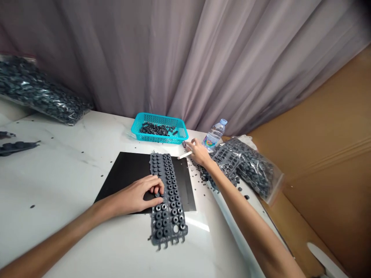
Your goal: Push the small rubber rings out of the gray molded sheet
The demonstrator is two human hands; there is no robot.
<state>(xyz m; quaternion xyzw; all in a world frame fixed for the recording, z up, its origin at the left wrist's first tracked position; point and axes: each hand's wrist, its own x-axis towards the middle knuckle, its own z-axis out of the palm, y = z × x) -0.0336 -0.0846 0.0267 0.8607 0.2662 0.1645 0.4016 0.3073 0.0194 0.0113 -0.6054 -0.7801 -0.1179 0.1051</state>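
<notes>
A long dark grey moulded rubber sheet with rows of round, ring-like pieces lies over a black mat, its near end past the mat's edge. One round gap shows near that end. My left hand rests on the sheet's left side, fingers curled and thumb pressed close in a pinch on it. Above the mat's far right corner, my right hand grips a slim white pen-like tool. Something small and dark shows at its fingertips, too small to name. A turquoise basket holding loose dark pieces stands just beyond.
A water bottle stands behind my right hand. Right of it lie a clear bag of dark pieces, another moulded sheet and scattered bits. A bigger filled bag sits at the back left. A grey curtain hangs behind the table.
</notes>
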